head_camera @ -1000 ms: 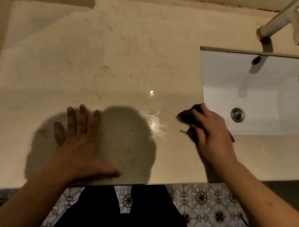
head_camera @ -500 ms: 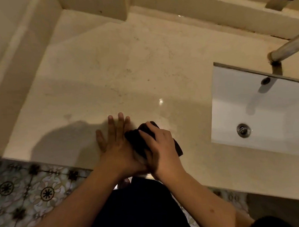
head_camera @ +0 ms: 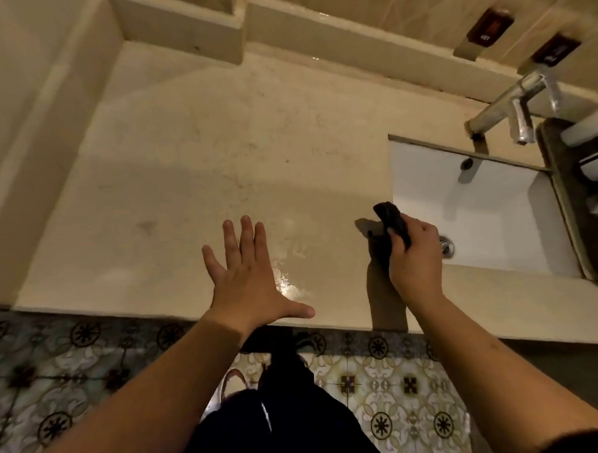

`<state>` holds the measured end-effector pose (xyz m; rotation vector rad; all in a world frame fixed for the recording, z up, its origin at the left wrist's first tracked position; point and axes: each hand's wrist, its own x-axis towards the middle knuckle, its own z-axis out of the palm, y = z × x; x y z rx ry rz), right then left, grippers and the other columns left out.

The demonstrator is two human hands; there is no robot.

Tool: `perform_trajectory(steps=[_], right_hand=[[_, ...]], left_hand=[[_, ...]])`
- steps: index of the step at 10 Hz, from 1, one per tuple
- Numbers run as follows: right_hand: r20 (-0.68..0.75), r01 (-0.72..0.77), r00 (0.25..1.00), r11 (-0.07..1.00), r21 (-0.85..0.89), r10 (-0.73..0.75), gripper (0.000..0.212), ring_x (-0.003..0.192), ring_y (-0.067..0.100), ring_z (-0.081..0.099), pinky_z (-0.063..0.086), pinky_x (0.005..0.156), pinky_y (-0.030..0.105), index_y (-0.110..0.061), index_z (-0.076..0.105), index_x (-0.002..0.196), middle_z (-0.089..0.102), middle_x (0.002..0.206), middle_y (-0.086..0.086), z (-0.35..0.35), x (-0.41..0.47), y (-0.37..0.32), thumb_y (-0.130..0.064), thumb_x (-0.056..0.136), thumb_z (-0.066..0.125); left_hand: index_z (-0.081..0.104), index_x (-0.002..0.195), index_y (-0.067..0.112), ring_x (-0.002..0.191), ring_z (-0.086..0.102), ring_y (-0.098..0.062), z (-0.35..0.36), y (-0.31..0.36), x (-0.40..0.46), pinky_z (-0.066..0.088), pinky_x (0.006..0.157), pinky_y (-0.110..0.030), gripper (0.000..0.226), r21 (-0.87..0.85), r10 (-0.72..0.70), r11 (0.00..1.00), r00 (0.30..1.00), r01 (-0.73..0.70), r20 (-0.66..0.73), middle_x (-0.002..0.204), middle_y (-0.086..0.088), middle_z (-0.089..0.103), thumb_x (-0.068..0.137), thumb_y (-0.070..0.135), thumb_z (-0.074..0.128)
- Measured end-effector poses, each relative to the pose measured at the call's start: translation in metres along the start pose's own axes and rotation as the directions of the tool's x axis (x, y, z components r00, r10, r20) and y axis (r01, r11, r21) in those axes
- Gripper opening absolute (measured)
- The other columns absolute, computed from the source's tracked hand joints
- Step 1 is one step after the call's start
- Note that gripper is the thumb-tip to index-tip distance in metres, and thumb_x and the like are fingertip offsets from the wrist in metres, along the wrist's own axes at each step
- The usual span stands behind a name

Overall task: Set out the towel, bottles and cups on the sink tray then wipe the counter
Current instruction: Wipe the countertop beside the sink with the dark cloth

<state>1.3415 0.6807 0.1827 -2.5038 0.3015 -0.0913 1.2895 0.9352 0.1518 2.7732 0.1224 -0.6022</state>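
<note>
Item: dark cloth, bunched, gripped in the closed right hand at the desk's right end, just beside the white sink basin. Its lower part lay hidden behind the fingers; whether it touched the desk surface could not be told.

Handling, as judged: light, soft, limp, probably damp; no risk of breakage. It would fold or slip unless held wadded in the palm, as here; a grip around the bunched middle suited wiping best.

Orientation: the visible wad ran lengthwise away from the person, tilted slightly left, its free end pointing toward the back wall.

Left hand: open, fingers spread, palm down on the desk near the front edge, holding nothing.

Also noted: wet patch glinting just right of the left hand; tray at far right edge, white items on it, indistinct; faucet behind the basin.
</note>
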Motion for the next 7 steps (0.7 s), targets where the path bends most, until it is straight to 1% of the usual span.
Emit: perform_trajectory(steps=[1,2,3,4,5,6,7], right_hand=[[0.076,0.184,0.978,0.976,0.115,-0.193,0.039,0.122,0.014,0.046,0.032,0.105,0.014,-0.02,0.06,0.138,0.05,0.133,0.004,0.019,-0.022,-0.041,-0.016,0.099,0.059],[0.26,0.354,0.891,0.928,0.116,-0.372,0.043,0.13,0.025,0.044,0.035,0.11,0.029,-0.02,0.062,0.137,0.049,0.141,0.012,0.05,-0.051,-0.062,-0.014,0.094,0.064],[0.346,0.459,0.821,0.886,0.07,-0.453,0.041,0.127,0.034,0.047,0.042,0.106,0.043,-0.016,0.065,0.135,0.054,0.141,0.017,0.07,-0.066,-0.058,-0.013,0.094,0.066],[0.339,0.456,0.832,0.889,0.033,-0.439,0.039,0.126,0.032,0.047,0.043,0.105,0.042,-0.015,0.064,0.135,0.055,0.141,0.014,0.063,-0.055,-0.041,-0.019,0.096,0.063],[0.283,0.397,0.883,0.918,-0.025,-0.374,0.038,0.126,0.028,0.045,0.041,0.105,0.034,-0.015,0.062,0.136,0.052,0.142,0.01,0.039,-0.036,-0.016,-0.022,0.099,0.056],[0.334,0.354,0.879,0.935,0.02,-0.34,0.044,0.134,0.024,0.041,0.033,0.113,0.031,-0.018,0.054,0.144,0.045,0.149,0.006,0.009,-0.016,0.006,-0.03,0.102,0.054],[0.4,0.354,0.835,0.926,0.133,-0.377,0.055,0.14,0.019,0.037,0.032,0.116,0.034,-0.022,0.042,0.15,0.04,0.154,0.004,-0.029,-0.008,0.022,-0.042,0.101,0.054]], left_hand=[[-0.028,0.151,0.016,0.136,-0.048,-0.033,0.001,0.0,0.0,-0.021,0.106,-0.068,0.172,-0.001,0.006,1.0,1.0,-0.006,-0.006,0.157,-0.008,-0.041,0.02,0.107,0.034],[-0.022,0.154,0.017,0.139,-0.045,-0.033,0.005,-0.001,0.003,-0.018,0.107,-0.069,0.169,0.002,0.011,1.0,1.0,-0.011,-0.028,0.16,-0.007,-0.035,0.024,0.105,0.041],[-0.016,0.156,0.017,0.14,-0.044,-0.032,0.008,0.0,0.003,-0.015,0.108,-0.07,0.166,0.021,0.014,1.0,0.999,-0.013,-0.044,0.161,-0.006,-0.032,0.026,0.104,0.041],[-0.018,0.155,0.019,0.141,-0.043,-0.029,0.007,0.001,0.002,-0.018,0.109,-0.067,0.171,0.024,-0.009,1.0,0.998,0.01,-0.056,0.162,-0.004,-0.032,0.019,0.11,0.03],[-0.025,0.153,0.022,0.138,-0.047,-0.025,0.008,0.001,0.0,-0.021,0.109,-0.064,0.174,0.032,-0.044,0.998,0.999,0.045,-0.03,0.159,-0.001,-0.038,0.014,0.111,0.031],[-0.028,0.152,0.024,0.138,-0.047,-0.024,0.002,0.009,-0.001,-0.02,0.111,-0.064,0.174,0.075,-0.075,0.994,0.997,0.074,0.001,0.158,0.001,-0.039,0.014,0.11,0.035],[-0.022,0.154,0.026,0.147,-0.033,-0.023,-0.007,0.014,-0.012,-0.011,0.116,-0.062,0.171,0.073,-0.129,0.989,0.991,0.128,0.018,0.162,0.002,-0.031,0.019,0.107,0.044]])
